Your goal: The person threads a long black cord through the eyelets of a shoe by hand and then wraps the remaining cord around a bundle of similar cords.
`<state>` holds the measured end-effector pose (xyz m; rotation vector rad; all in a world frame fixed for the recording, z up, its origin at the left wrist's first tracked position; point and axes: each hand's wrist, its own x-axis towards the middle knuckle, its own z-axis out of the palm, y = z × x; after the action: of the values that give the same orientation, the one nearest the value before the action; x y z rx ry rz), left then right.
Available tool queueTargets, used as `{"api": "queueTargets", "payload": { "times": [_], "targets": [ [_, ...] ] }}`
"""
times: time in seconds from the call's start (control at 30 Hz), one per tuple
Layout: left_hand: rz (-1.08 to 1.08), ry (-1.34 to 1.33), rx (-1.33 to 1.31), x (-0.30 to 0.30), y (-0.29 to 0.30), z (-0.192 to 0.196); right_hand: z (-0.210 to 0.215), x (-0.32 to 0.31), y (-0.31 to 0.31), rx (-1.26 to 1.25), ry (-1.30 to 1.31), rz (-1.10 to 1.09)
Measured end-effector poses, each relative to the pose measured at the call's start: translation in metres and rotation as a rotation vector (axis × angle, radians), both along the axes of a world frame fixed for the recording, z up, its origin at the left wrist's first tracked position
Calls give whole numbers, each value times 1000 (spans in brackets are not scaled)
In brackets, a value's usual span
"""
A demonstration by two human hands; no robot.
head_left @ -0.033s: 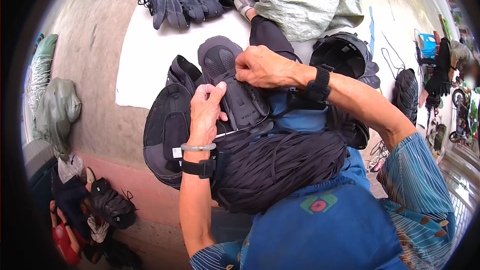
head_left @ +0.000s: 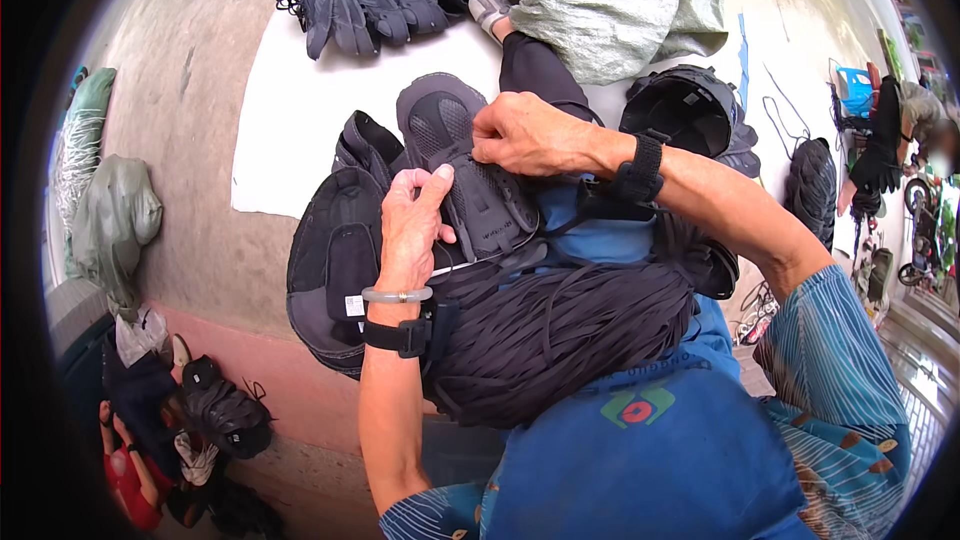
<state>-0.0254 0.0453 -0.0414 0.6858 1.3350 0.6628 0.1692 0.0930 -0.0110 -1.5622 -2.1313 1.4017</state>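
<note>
A dark grey shoe upper (head_left: 487,205) with a mesh tongue stands in front of me, its toe pointing away. My left hand (head_left: 412,225) pinches its left edge between thumb and fingers. Against the upper's far right part, my right hand (head_left: 530,135) is closed with bent fingers; whatever is in them is hidden. Across my lap lies a thick bundle of black shoelaces (head_left: 560,335). More dark shoe uppers (head_left: 335,250) rest just left of my left hand, one showing a white label inside.
On a white sheet (head_left: 300,110) ahead, several dark shoe uppers (head_left: 375,5) lie in a row. A person's leg (head_left: 540,70) and a pale green sack (head_left: 615,10) are beyond. To the right sits another dark upper (head_left: 683,110). Another person (head_left: 130,485) is at lower left.
</note>
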Motion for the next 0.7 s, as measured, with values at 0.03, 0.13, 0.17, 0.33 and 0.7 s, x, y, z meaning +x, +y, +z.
{"api": "queueTargets", "payload": {
  "times": [0.03,0.13,0.17,0.33,0.7],
  "targets": [
    [4,6,-6,1,0,0,0,1,0,-37,46,-18],
    [9,5,-13,2,0,1,-4,2,-4,-42,74,-78],
    [13,-2,-9,2,0,1,-3,1,-3,-43,73,-77],
    [18,-15,-11,0,-1,-1,-2,-1,-2,48,13,-18],
    [17,-16,-15,1,-1,1,-5,-10,1,167,-106,86]
  ]
}}
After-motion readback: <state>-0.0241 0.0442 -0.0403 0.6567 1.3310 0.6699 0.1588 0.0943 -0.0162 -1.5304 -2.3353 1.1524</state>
